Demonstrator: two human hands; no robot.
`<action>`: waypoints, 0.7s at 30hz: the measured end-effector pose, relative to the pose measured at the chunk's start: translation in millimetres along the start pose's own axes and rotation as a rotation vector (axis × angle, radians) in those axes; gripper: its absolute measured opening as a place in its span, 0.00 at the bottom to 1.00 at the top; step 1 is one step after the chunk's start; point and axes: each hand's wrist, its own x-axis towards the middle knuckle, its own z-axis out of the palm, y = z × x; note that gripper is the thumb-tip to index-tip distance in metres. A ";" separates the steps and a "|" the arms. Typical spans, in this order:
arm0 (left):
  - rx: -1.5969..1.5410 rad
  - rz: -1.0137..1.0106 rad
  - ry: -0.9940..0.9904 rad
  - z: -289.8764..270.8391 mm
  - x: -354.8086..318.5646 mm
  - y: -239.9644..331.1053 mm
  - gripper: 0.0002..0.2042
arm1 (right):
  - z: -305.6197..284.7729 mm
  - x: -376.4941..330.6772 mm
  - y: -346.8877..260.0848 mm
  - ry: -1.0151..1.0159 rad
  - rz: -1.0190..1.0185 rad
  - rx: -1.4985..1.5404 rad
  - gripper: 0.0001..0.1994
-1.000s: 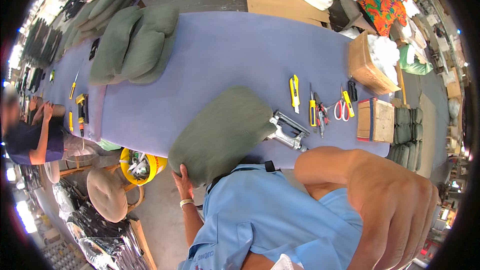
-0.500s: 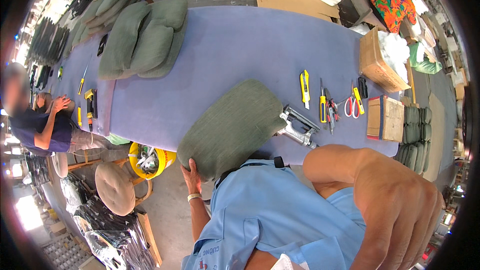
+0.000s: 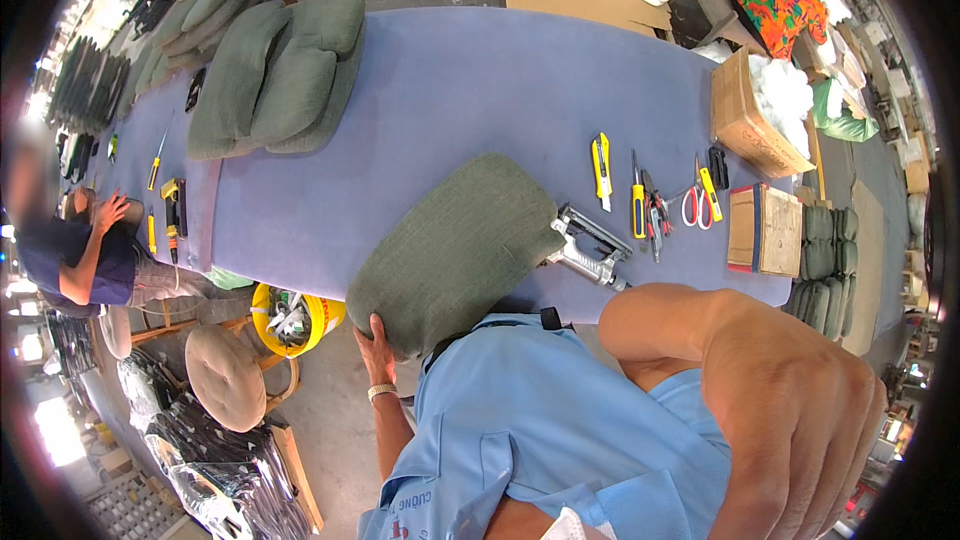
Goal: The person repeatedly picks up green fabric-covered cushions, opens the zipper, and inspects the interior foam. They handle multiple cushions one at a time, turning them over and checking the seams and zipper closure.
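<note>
A dark green upholstered cushion (image 3: pixel 450 250) lies slantwise at the near edge of the table, against my body. My left hand (image 3: pixel 377 352) grips its near left corner, thumb on top and the other fingers mostly out of sight beneath. Close to the camera, at the lower right, my right hand (image 3: pixel 790 420) is raised with its fingers curled in. Its fingertips are hidden, so anything inside them cannot be made out. A silver staple gun (image 3: pixel 590 250) rests on the table, touching the cushion's right end.
Right of the cushion lie a yellow utility knife (image 3: pixel 601 170), a screwdriver (image 3: pixel 638 202), pliers (image 3: pixel 655 215) and scissors (image 3: pixel 693 205). Beyond stands a carton (image 3: pixel 745 115) with white stuffing. Green cushions (image 3: pixel 280 80) are stacked far left. A yellow bucket (image 3: pixel 322 322) and a co-worker (image 3: pixel 75 250) are left.
The whole scene has slipped slightly left and up in the view. Both my hands and the cushion keep the same positions relative to each other.
</note>
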 end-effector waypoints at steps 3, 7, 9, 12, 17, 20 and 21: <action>-0.008 -0.011 -0.008 -0.8 2.0 -4.5 0.50 | -1.2 4.6 -8.4 -0.010 0.121 0.006 0.12; 0.010 -0.016 0.004 1.4 -2.9 2.9 0.50 | -0.3 -12.8 -21.7 -0.013 0.094 0.049 0.10; -0.012 0.011 -0.006 1.4 -2.0 3.0 0.50 | -5.9 -21.4 -21.7 -0.076 -0.004 0.108 0.09; -0.009 0.002 -0.009 1.8 0.2 3.9 0.49 | -17.1 -23.0 -12.9 -0.213 -0.159 0.216 0.08; -0.018 0.009 -0.018 2.2 -3.1 7.9 0.51 | -4.3 -6.0 -5.7 -0.014 -0.024 0.082 0.09; -0.002 -0.027 0.018 2.3 -0.2 -0.7 0.53 | -4.2 -2.2 -15.1 -0.019 0.076 0.053 0.09; 0.001 -0.035 0.026 1.5 -1.3 -3.4 0.53 | -0.9 -2.7 -15.3 0.000 0.080 0.045 0.10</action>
